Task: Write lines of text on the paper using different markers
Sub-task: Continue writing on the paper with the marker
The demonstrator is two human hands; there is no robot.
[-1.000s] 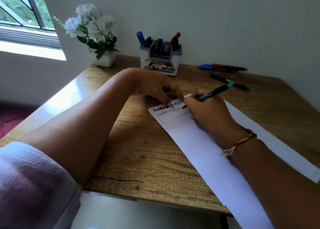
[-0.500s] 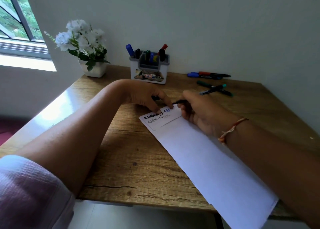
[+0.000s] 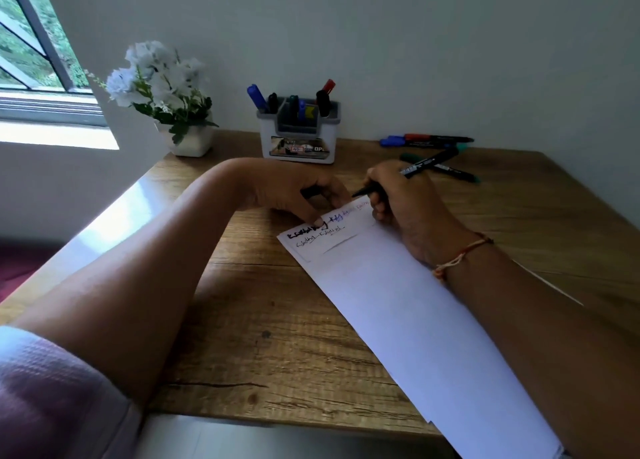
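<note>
- Far-right corner of long white paper strip (image 3: 398,302): hidden under right hand (image 3: 405,205). Right long edge mostly under the forearm.
- Near end of strip: overhangs table's front edge, cut off at frame bottom.
- Handwriting: blurred, not legible.
- Small black piece (image 3: 310,192) inside curled left hand (image 3: 291,195): mostly covered by fingers, cannot tell what it is.
- Marker tip vs. paper: touching or just above, cannot tell.
- Markers in white-and-grey plastic desk holder (image 3: 298,143): only caps showing (blue, black, green, red).
- Strip: lies diagonally on brown wood-grain table (image 3: 242,320), written end toward the holder, blank end toward lower right.
- Top line on strip: bold black word, then blue, purple and red-orange words. Below it, one thin black line. Rest blank, faint crease marks under the writing.
- Right hand: grips slim black marker (image 3: 420,164) in a writing hold, tip pointing left at the strip's far edge, tail toward back right.
- Left hand: fingertips (image 3: 317,220) pressing strip's far-left end beside the bold black word, other fingers curled round the black piece.
- Orange thread bracelet (image 3: 462,254) on right wrist. Lilac sleeve (image 3: 52,399) on left arm, cut off at frame corner.
- Back right of table: blue-capped and red-capped markers (image 3: 426,140) side by side, green marker (image 3: 460,174) near them, partly behind the held marker.
- Back left: white pot of white flowers (image 3: 166,91). Window (image 3: 31,42) cut off at frame edge.
</note>
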